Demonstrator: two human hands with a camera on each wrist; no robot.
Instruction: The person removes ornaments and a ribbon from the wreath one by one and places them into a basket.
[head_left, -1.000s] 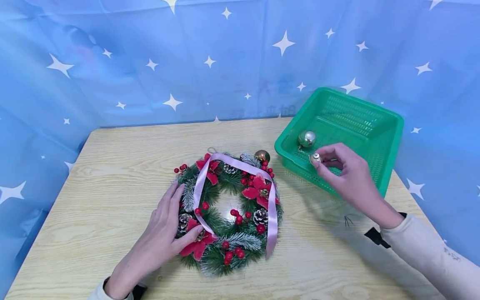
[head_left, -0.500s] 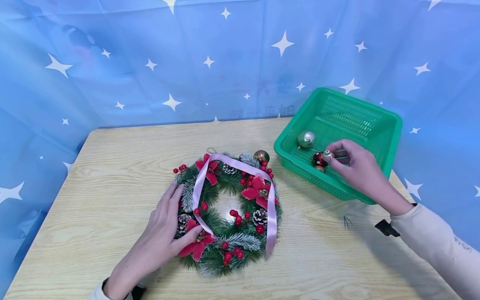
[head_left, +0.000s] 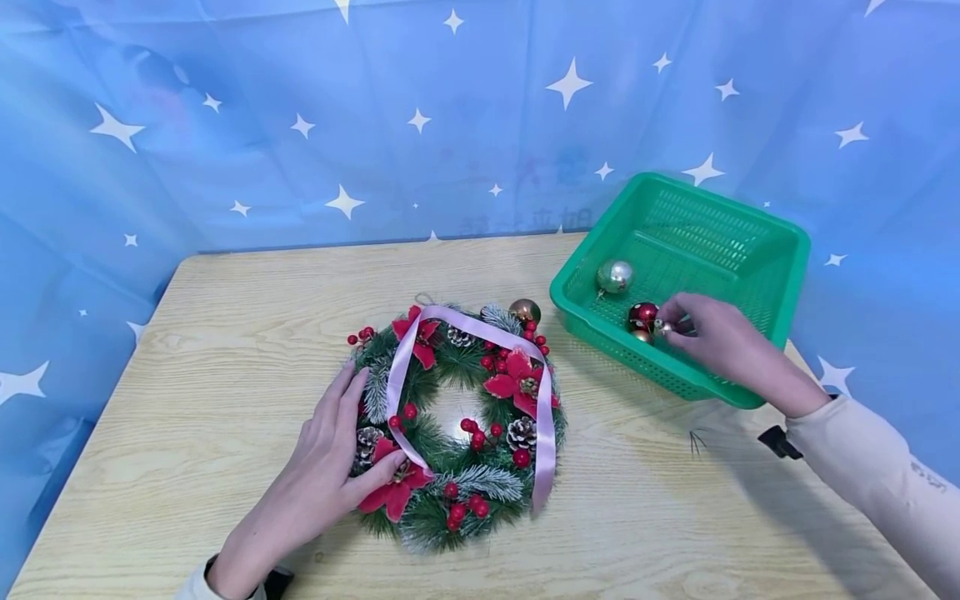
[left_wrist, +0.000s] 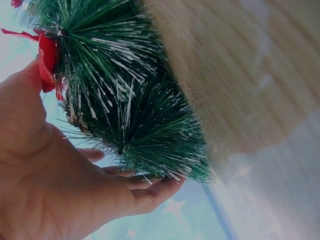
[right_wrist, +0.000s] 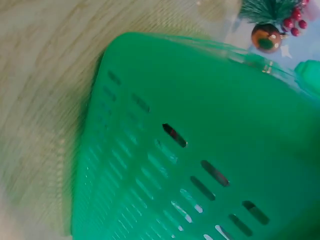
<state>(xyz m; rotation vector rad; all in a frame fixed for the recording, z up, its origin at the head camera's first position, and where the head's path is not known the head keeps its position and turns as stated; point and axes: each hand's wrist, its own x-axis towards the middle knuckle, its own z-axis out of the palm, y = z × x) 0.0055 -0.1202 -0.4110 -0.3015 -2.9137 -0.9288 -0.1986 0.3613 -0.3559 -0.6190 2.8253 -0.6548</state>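
A green Christmas wreath [head_left: 423,521] with red poinsettias, pinecones, berries and a loose pink ribbon [head_left: 545,454] lies on the table. My left hand [head_left: 318,462] holds its left side; the thumb lies on a poinsettia and the fingers bend round the outer edge, as the left wrist view shows. Inside the green basket [head_left: 791,292], my right hand [head_left: 723,337] pinches a small pale bauble [head_left: 663,327] by its top; the fingers partly hide it. Close by lie a dark red bauble [head_left: 642,316] and a gold bauble [head_left: 642,336]. Basket wall blocks the hand in the right wrist view.
A silver bauble [head_left: 615,276] lies in the basket's left part. At the wreath's upper right sits a copper-coloured bauble [head_left: 525,312]. Thin dark wire pieces [head_left: 697,442] lie on the wooden table [head_left: 247,333]. A blue starred curtain [head_left: 420,75] hangs behind.
My right hand has moved rightward and down into the basket with the pale bauble, uncovering the red and gold baubles. My left hand and the wreath have stayed put.
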